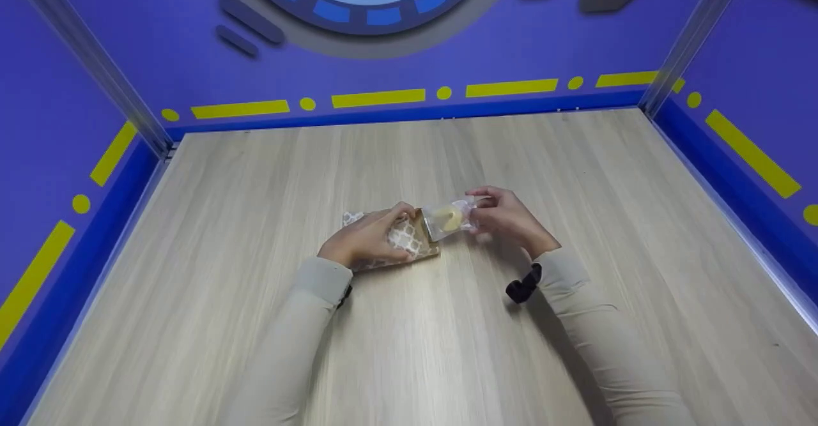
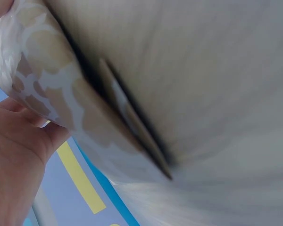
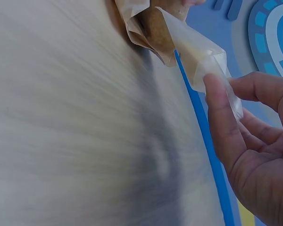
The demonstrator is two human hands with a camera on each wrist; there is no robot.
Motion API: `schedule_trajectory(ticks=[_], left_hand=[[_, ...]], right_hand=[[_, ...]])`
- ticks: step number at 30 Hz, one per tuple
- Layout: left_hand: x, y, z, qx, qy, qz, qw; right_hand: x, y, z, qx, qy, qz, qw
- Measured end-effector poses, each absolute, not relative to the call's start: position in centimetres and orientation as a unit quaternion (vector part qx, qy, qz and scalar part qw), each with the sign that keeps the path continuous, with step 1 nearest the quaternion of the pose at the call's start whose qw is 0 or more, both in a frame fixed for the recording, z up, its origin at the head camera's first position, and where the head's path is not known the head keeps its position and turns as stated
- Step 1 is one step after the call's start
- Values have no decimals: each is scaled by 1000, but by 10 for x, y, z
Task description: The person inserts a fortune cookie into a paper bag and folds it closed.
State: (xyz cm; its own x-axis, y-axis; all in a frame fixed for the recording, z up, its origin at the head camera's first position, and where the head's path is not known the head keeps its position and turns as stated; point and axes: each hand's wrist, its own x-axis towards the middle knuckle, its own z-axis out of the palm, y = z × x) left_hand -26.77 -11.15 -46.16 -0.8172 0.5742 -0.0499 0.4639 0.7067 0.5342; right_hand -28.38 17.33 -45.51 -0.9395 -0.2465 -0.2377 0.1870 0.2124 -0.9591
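Patterned paper bag point(image 1: 404, 237), tan & white lattice print, lay on its side nr the middle of the worktop point(image 1: 383, 349), its brown-lined mouth facing right. Clear packet point(image 1: 436, 218) was at that mouth, its left end overlapping the rim in the head view; couldn't tell if any of it sat inside. A yellowish item point(image 1: 452, 219) showed thru the film; exact kind unclear. Rest of the bag's contents hidden.

L hand point(image 1: 370, 237) lay across the bag, fingers gripping it, thumb toward the near edge & fingertips at the far edge by the mouth. R hand point(image 1: 508, 218) pinched the packet's right end btwn thumb & fingers, just off the worktop acc. to the right-wrist view. In the left-wrist view a thin printed flap point(image 2: 132, 115) stood out beside the bag's side w/ a dark gap btwn.

Bag & packet were well in from the side edges; a broad strip of worktop ran btwn them & the far edge, more on the near side btwn the forearms.

Worktop: pale wood grain, streaked lengthwise. Blue-purple far wall point(image 1: 543, 36) had yellow dashes & dots low down plus part of a big round motif; left wall point(image 1: 51, 126) & right wall point(image 1: 754, 81) matched, w/ metal posts point(image 1: 690, 36) in the far corners. Light sleeves point(image 1: 281, 343), black gear point(image 1: 523, 289) at the right wrist.
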Motion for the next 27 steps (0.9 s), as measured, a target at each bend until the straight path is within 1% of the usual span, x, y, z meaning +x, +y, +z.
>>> schedule_trajectory(ticks=[14, 27], left_hand=[[-268, -111, -462, 281, 917, 263, 104], [-268, -111, -462, 276, 919, 259, 108]], right_hand=[[-285, 162, -452, -26, 780, -598, 182], [-284, 153, -454, -47, 797, -575, 179]])
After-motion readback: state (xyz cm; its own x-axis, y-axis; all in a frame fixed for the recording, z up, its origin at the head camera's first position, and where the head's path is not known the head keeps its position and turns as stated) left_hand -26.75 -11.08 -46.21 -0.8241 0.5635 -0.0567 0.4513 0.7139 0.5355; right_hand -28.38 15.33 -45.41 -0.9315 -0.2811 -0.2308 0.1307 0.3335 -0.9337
